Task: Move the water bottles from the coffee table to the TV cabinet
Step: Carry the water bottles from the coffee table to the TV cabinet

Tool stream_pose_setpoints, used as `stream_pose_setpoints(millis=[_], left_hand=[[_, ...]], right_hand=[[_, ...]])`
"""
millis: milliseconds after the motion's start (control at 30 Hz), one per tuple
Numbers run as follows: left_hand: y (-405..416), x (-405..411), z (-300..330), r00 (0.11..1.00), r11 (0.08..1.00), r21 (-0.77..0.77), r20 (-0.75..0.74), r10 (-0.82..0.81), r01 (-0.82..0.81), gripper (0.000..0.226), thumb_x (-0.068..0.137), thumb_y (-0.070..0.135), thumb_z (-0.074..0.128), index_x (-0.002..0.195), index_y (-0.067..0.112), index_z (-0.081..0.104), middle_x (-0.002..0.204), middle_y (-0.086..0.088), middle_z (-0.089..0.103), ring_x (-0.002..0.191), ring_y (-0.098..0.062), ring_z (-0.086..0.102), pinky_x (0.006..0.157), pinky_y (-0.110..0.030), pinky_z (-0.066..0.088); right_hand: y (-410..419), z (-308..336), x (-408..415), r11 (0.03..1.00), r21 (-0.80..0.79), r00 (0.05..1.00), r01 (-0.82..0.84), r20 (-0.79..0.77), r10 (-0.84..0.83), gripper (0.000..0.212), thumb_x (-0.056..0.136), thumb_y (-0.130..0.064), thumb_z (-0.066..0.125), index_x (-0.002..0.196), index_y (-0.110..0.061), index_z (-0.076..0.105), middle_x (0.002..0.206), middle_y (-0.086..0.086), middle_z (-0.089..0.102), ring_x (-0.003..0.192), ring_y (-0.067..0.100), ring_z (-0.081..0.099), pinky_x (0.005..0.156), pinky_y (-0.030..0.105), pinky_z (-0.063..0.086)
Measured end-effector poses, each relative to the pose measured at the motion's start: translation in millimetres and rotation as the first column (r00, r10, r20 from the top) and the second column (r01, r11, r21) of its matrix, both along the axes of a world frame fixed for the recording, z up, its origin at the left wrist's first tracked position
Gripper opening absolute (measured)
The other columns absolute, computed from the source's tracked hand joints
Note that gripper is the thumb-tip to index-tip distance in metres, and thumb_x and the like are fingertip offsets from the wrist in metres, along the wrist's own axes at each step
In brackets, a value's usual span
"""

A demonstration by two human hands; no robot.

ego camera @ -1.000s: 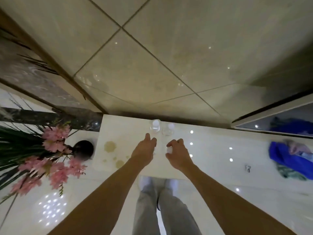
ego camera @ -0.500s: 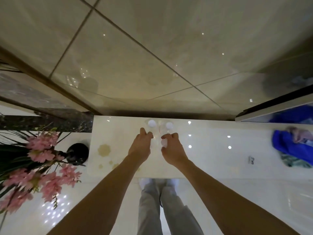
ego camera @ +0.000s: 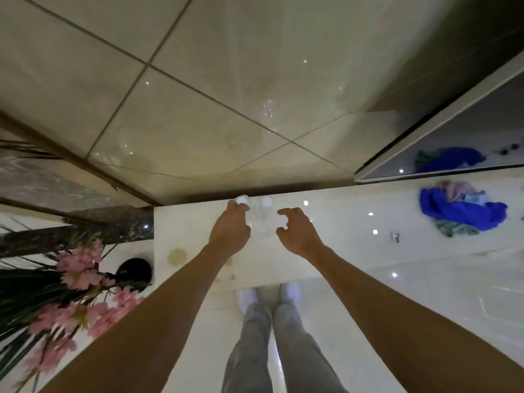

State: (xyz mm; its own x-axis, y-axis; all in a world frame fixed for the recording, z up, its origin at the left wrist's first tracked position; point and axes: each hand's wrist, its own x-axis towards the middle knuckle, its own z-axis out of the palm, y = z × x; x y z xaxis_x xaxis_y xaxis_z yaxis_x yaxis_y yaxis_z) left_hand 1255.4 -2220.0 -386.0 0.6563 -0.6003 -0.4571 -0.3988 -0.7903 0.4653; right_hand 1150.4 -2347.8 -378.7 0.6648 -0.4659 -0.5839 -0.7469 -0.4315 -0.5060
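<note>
Two clear water bottles with white caps stand upright side by side at the far edge of the glossy white tabletop (ego camera: 340, 222), close to its far left corner. The left hand (ego camera: 231, 231) is wrapped around the left bottle (ego camera: 243, 200), fingers curled over its near side just under the cap. The right hand (ego camera: 297, 232) is spread, thumb and fingers curved like a loose claw; it sits just right of the right bottle (ego camera: 266, 207) and does not touch it.

Half a second ago both hands were pressed close together right at the bottles, knuckles almost meeting. Now the right hand has opened and drawn off to the right, leaving a gap in which the right bottle shows in full, while the left hand has stayed on its bottle. The bottles have kept their place at the far edge.

Toward the right end of the tabletop lies a crumpled blue cloth (ego camera: 459, 208). Off the left end, pink flowers (ego camera: 82, 268) rise from a black vase (ego camera: 136, 269).
</note>
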Motion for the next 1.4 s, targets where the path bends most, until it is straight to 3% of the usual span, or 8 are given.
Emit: stream_pose_setpoints(millis=[200,300,400,533,800,967,1067,1400], left_hand=[[-57,-6,76,0.983,0.984,-0.064,0.078,-0.163,0.168,0.027,0.086,0.012,0.055,0.113,0.005,0.059,0.117,-0.015,0.057,0.107,-0.034,0.056,0.09,-0.037,0.044],[-89,-33,108,0.966,0.965,-0.094,0.107,-0.236,0.246,0.027,0.083,0.013,0.056,0.108,0.006,0.064,0.111,-0.014,0.062,0.104,-0.032,0.059,0.089,-0.036,0.046],[-110,-76,129,0.921,0.921,-0.085,0.129,-0.368,0.38,0.026,0.082,0.019,0.058,0.106,0.01,0.066,0.11,-0.012,0.064,0.103,-0.031,0.061,0.086,-0.035,0.046],[-129,-149,151,0.819,0.827,-0.046,0.179,-0.545,0.56,0.036,0.085,0.028,0.058,0.119,0.015,0.063,0.121,-0.006,0.064,0.111,-0.026,0.06,0.094,-0.036,0.049],[-157,-362,182,0.706,0.709,-0.077,0.218,-0.674,0.701,0.044,0.091,0.037,0.053,0.13,0.018,0.055,0.129,-0.005,0.06,0.114,-0.024,0.058,0.094,-0.035,0.047],[-172,-531,202,0.536,0.511,-0.164,0.209,-0.818,0.844,0.043,0.09,0.037,0.052,0.13,0.022,0.052,0.124,-0.009,0.06,0.114,-0.028,0.058,0.092,-0.035,0.045],[-180,-626,222,0.415,0.369,-0.21,0.255,-0.873,0.906,0.047,0.091,0.037,0.051,0.135,0.02,0.047,0.129,-0.008,0.057,0.113,-0.026,0.058,0.099,-0.039,0.046],[-252,-882,227,0.063,0.004,-0.192,0.304,-0.951,0.981,0.049,0.09,0.04,0.052,0.135,0.021,0.044,0.133,-0.005,0.054,0.11,-0.025,0.06,0.096,-0.037,0.048]], right_hand=[[-23,73,-22,0.99,-0.071,0.985,0.124,0.133,-0.114,0.042,0.089,-0.017,0.059,0.13,-0.01,0.053,0.135,0.01,0.054,0.12,0.027,0.054,0.104,0.033,0.041],[-34,106,-48,0.976,-0.107,0.965,0.19,0.201,-0.166,0.036,0.087,-0.015,0.059,0.123,-0.009,0.058,0.127,0.01,0.06,0.114,0.028,0.057,0.097,0.034,0.044],[-46,127,-93,0.957,-0.124,0.946,0.263,0.228,-0.23,0.035,0.089,-0.019,0.058,0.123,-0.013,0.057,0.129,0.009,0.058,0.117,0.028,0.057,0.101,0.037,0.045],[-59,143,-185,0.912,-0.211,0.928,0.35,0.212,-0.307,0.042,0.093,-0.031,0.053,0.132,-0.015,0.052,0.137,0.007,0.051,0.119,0.025,0.056,0.102,0.035,0.043],[-52,164,-431,0.792,-0.328,0.857,0.515,0.201,-0.474,0.049,0.093,-0.039,0.049,0.135,-0.013,0.049,0.138,0.011,0.049,0.123,0.029,0.052,0.103,0.039,0.043],[-37,192,-594,0.647,-0.38,0.746,0.661,0.238,-0.622,0.051,0.094,-0.04,0.048,0.136,-0.012,0.048,0.14,0.011,0.048,0.124,0.029,0.051,0.102,0.037,0.041],[-30,210,-683,0.558,-0.393,0.668,0.731,0.243,-0.703,0.052,0.093,-0.04,0.047,0.137,-0.012,0.047,0.142,0.011,0.046,0.123,0.028,0.053,0.103,0.038,0.042],[-23,206,-920,0.189,-0.373,0.297,0.909,0.258,-0.92,0.05,0.091,-0.037,0.048,0.135,-0.012,0.049,0.141,0.009,0.047,0.123,0.027,0.052,0.102,0.038,0.042]])
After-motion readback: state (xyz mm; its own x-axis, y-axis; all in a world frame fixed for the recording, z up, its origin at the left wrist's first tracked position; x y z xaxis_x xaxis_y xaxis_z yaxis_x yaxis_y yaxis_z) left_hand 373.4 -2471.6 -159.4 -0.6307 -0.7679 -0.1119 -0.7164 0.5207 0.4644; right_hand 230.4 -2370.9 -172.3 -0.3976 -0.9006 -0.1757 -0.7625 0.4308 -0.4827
